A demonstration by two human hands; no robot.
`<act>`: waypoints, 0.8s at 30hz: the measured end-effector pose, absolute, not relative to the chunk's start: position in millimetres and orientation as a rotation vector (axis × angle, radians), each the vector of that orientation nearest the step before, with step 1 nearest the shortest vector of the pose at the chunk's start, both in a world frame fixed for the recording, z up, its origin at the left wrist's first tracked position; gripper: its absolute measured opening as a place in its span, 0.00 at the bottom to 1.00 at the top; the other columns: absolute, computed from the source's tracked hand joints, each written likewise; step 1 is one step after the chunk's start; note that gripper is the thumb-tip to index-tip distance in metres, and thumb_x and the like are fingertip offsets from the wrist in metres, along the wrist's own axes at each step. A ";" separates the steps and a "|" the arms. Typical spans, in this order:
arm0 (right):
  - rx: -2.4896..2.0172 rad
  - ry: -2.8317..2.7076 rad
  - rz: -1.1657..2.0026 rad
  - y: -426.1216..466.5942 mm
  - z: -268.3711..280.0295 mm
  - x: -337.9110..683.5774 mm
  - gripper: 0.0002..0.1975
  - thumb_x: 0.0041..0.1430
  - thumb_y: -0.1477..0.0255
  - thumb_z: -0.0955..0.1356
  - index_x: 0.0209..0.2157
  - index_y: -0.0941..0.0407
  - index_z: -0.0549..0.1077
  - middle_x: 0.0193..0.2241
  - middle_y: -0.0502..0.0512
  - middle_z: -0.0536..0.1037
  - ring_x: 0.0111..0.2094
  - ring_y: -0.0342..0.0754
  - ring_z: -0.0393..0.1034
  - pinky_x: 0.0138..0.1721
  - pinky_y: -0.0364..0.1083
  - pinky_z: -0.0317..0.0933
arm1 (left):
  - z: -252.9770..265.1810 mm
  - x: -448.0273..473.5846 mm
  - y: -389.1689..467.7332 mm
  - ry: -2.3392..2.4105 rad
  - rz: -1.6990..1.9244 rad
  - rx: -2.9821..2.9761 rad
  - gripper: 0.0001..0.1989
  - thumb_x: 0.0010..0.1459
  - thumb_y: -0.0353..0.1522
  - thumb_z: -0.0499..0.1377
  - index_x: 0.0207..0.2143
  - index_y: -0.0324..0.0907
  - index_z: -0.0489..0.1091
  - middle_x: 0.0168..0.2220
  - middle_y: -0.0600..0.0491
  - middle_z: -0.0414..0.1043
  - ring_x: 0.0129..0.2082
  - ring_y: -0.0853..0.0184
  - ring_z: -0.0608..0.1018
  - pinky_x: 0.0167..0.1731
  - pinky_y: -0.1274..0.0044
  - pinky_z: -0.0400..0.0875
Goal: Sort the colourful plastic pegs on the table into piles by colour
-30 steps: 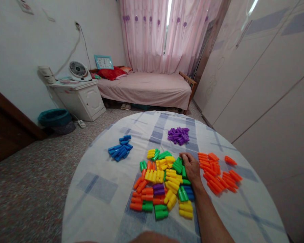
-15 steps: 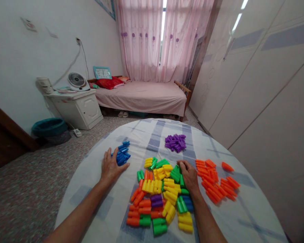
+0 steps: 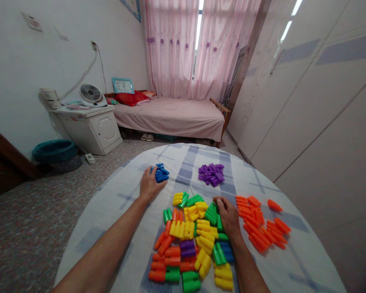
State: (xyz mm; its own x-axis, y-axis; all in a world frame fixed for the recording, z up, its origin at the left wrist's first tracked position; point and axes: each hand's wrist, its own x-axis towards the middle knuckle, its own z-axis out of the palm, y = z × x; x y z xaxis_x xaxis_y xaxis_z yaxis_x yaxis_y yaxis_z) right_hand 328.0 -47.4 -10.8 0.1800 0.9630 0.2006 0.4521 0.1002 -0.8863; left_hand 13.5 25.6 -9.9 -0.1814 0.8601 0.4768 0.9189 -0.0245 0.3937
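Note:
A small heap of blue plastic building pieces (image 3: 162, 173) lies toward the far left of the round table. My left hand (image 3: 151, 183) cups it from the left and near side, its thumb and fingers apart; some pieces are hidden behind the fingers. My right hand (image 3: 228, 212) rests on its side at the right edge of the multicoloured pieces, against several green pieces (image 3: 212, 214). Its fingers are curled together, and I cannot see what is inside them. Between my arms spread yellow pieces (image 3: 205, 243), orange-red pieces (image 3: 172, 252), and a purple piece (image 3: 187, 248).
Purple pieces (image 3: 212, 174) are heaped at the far middle. Loose orange pieces (image 3: 258, 224) lie right of my right hand. A checked cloth covers the round table (image 3: 110, 232). Beyond stand a bed (image 3: 177, 114), a white cabinet (image 3: 105, 134) and a wardrobe (image 3: 308, 101).
My left hand has moved away from me and to the right, and the blue heap has shifted with it, closer together. My right hand stays beside the green pieces.

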 end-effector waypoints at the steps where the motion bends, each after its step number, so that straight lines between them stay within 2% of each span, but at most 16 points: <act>1: -1.504 -1.419 0.673 -47.5 -10.1 327.8 0.18 0.55 0.59 0.60 0.33 0.57 0.74 0.33 0.57 0.78 0.36 0.51 0.70 0.38 0.47 0.60 | -9.0 14.9 27.6 -2.131 -0.992 -1.956 0.37 0.46 0.43 0.61 0.57 0.41 0.57 0.57 0.41 0.56 0.56 0.52 0.62 0.54 0.64 0.59; 8: -1.504 -1.422 0.645 -48.6 -8.0 326.5 0.18 0.54 0.59 0.60 0.32 0.57 0.75 0.31 0.55 0.78 0.33 0.49 0.70 0.36 0.45 0.61 | -0.6 31.6 42.0 -2.121 -1.095 -2.067 0.37 0.45 0.41 0.62 0.57 0.40 0.56 0.58 0.41 0.55 0.58 0.52 0.60 0.55 0.63 0.56; 12: -1.502 -1.435 0.635 -48.3 -8.6 326.4 0.19 0.54 0.59 0.60 0.32 0.57 0.75 0.31 0.55 0.78 0.33 0.49 0.70 0.35 0.45 0.60 | 14.3 42.9 21.6 -1.980 -1.198 -2.005 0.28 0.53 0.38 0.57 0.55 0.39 0.58 0.60 0.41 0.54 0.61 0.53 0.56 0.57 0.60 0.52; 16: -1.498 -1.438 0.636 -48.2 -8.0 325.5 0.19 0.55 0.60 0.60 0.32 0.57 0.74 0.30 0.55 0.77 0.33 0.49 0.69 0.35 0.45 0.60 | 25.2 55.1 -18.5 -1.688 -1.145 -2.434 0.18 0.56 0.35 0.54 0.49 0.42 0.67 0.54 0.46 0.64 0.55 0.60 0.65 0.56 0.67 0.58; 20: -1.483 -1.423 0.634 -48.6 -7.4 324.9 0.18 0.54 0.59 0.60 0.32 0.57 0.75 0.30 0.55 0.78 0.33 0.49 0.69 0.36 0.45 0.60 | 22.8 68.7 -43.5 -1.560 -0.972 -2.858 0.20 0.50 0.33 0.59 0.47 0.43 0.69 0.50 0.47 0.68 0.51 0.61 0.69 0.52 0.69 0.63; 24: -1.480 -1.422 0.634 -49.1 -7.6 325.0 0.18 0.55 0.60 0.60 0.32 0.57 0.74 0.30 0.55 0.78 0.33 0.49 0.69 0.35 0.45 0.60 | 17.1 79.2 -45.0 -1.649 -1.054 -2.885 0.18 0.49 0.29 0.58 0.45 0.42 0.70 0.44 0.49 0.71 0.45 0.64 0.72 0.48 0.72 0.66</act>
